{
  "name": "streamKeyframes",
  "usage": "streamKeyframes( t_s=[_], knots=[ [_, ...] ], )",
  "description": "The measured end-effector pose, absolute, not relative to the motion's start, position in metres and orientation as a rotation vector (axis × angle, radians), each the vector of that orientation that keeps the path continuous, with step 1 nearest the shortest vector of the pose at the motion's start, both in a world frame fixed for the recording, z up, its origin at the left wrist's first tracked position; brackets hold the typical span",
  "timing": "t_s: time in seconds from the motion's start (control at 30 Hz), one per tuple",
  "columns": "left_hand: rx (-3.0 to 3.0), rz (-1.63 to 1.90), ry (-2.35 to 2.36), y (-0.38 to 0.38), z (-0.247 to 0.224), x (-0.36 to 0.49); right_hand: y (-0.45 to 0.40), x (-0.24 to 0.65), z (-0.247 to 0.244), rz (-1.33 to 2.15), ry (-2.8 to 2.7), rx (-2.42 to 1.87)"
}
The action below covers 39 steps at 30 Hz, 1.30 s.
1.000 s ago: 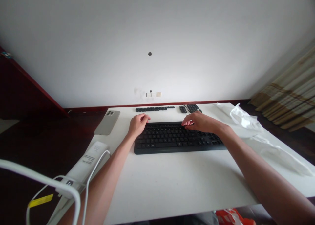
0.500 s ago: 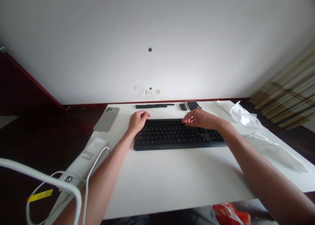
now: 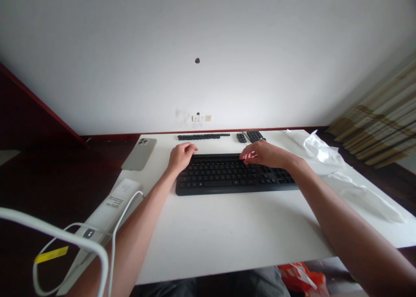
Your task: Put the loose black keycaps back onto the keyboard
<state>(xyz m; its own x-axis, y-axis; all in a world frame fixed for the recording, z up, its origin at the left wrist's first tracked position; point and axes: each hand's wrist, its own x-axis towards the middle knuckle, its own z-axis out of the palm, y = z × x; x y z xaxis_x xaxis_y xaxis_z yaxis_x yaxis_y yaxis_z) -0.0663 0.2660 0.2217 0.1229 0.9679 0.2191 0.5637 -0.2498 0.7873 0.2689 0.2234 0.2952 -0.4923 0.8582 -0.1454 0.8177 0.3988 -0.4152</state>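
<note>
A black keyboard (image 3: 221, 175) lies across the white table (image 3: 227, 232). At its upper left corner is my left hand (image 3: 182, 155), its fingers curled together; whatever they may hold is hidden. My right hand (image 3: 262, 153) is over the keyboard's upper right part, fingers bent down and pressed together near the top keys, with anything between them too small to make out. Behind the keyboard lie a row of loose black keycaps (image 3: 203, 137), a small group of keycaps (image 3: 241, 138) and a larger block of them (image 3: 255, 135).
A grey phone (image 3: 139, 154) rests at the table's left edge, near a white power bank (image 3: 113, 206) with white cables (image 3: 65, 231). Crumpled clear plastic (image 3: 320, 149) covers the right side. A red bag (image 3: 302, 277) sits below the front edge.
The whole view has shifted slightly, so everything sits a little higher. Both hands keep nearly the same places at the keyboard.
</note>
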Motion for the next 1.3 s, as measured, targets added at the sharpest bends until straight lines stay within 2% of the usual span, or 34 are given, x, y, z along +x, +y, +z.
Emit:
streamKeyframes(
  t_s=[0.37, 0.6, 0.93, 1.03, 1.13, 1.3],
  knots=[
    [1.896, 1.003, 1.462, 0.267, 0.222, -0.066, 0.224, 0.267, 0.292, 0.604, -2.523, -1.575],
    [1.899, 0.990, 1.475, 0.267, 0.221, -0.067, 0.223, 0.267, 0.295, 0.747, -2.512, -1.542],
    [1.896, 0.991, 1.479, 0.267, 0.222, -0.066, 0.221, 0.267, 0.301, 0.721, -2.489, -1.489],
    [1.898, 0.993, 1.482, 0.267, 0.222, -0.066, 0.217, 0.258, 0.303, 0.655, -2.279, -1.409],
    [1.905, 0.988, 1.489, 0.267, 0.222, -0.066, 0.215, 0.244, 0.313, 0.733, -1.866, -1.234],
    [1.921, 0.995, 1.480, 0.267, 0.222, -0.067, 0.222, 0.234, 0.368, 0.914, -1.438, -0.926]
  ],
)
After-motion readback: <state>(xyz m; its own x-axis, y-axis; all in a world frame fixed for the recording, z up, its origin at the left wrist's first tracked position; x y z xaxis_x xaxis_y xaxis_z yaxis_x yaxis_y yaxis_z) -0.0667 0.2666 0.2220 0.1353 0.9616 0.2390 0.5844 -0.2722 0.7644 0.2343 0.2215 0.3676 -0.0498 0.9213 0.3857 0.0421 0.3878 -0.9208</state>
